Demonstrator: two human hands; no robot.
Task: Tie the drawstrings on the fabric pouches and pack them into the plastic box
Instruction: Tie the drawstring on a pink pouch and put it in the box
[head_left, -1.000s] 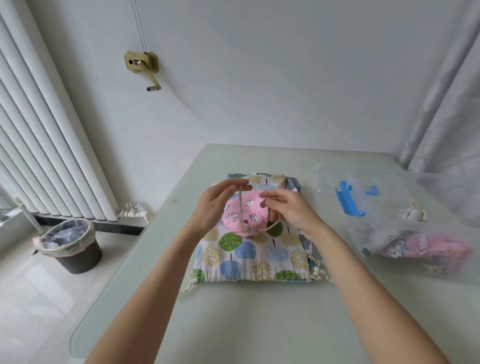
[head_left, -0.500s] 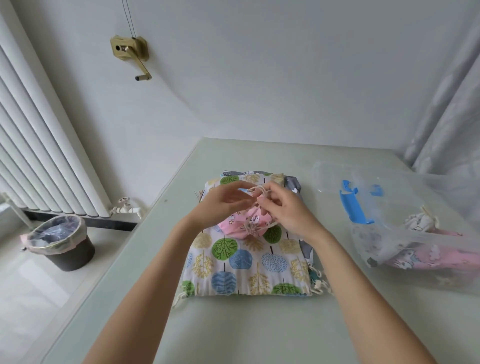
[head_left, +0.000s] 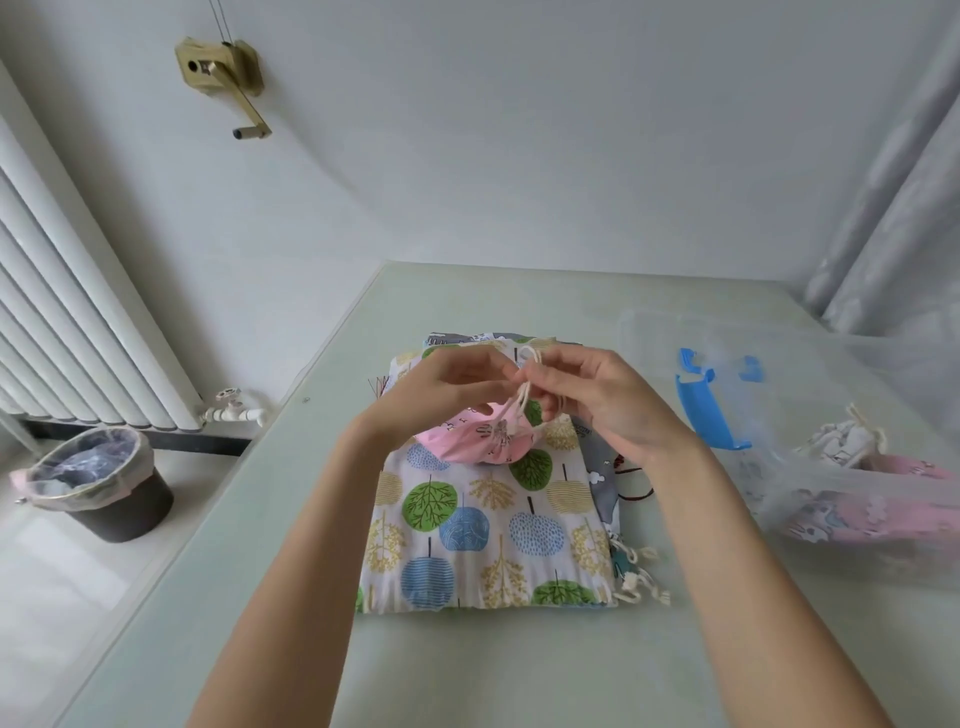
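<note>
Now raised a little higher above the stack than half a second ago, the left hand (head_left: 447, 395) and right hand (head_left: 597, 400) pinch the cream drawstring (head_left: 522, 400) of a pink pouch (head_left: 483, 441), its cords drawn up taut between the fingertips. The pouch's gathered mouth has lifted off the tree-print pouch (head_left: 483, 530) on which it rests, atop a pile on the pale green table (head_left: 467, 675). At right, the clear plastic box (head_left: 857, 467) with blue clips holds tied pouches. No lettering or brand can be read anywhere.
</note>
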